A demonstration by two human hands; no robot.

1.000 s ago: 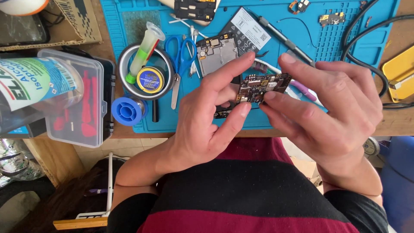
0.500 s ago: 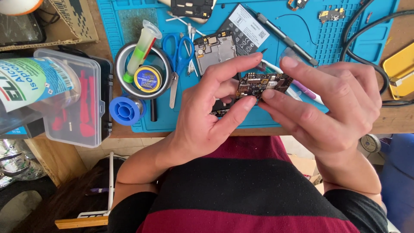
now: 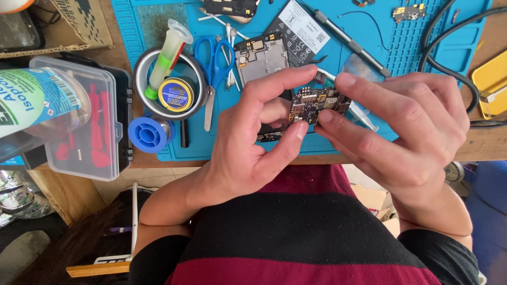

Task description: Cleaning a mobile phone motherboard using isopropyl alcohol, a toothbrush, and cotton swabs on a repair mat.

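A small dark circuit board (image 3: pixel 315 103) with gold contacts is held up over the front edge of the blue work mat (image 3: pixel 401 47). My left hand (image 3: pixel 253 142) pinches its left side between thumb and forefinger. My right hand (image 3: pixel 406 132) grips its right side with thumb and two fingers. Behind the board lies a grey phone frame (image 3: pixel 262 57) on the mat, next to a dark flat battery (image 3: pixel 298 31) with a white label.
Blue-handled scissors (image 3: pixel 213 63), a round metal dish (image 3: pixel 143 95) holding a flux syringe (image 3: pixel 168 53) and a solder-wick tin (image 3: pixel 176 94), a blue spool (image 3: pixel 148 134), a clear plastic box (image 3: pixel 84 126) with red tools, a labelled bottle (image 3: pixel 37 100), black cables (image 3: pixel 449 37) and a yellow tray (image 3: pixel 491 84) surround the mat.
Both hands keep their hold on the circuit board. The view has shifted slightly, and the board sits at nearly the same spot over the mat's front edge.
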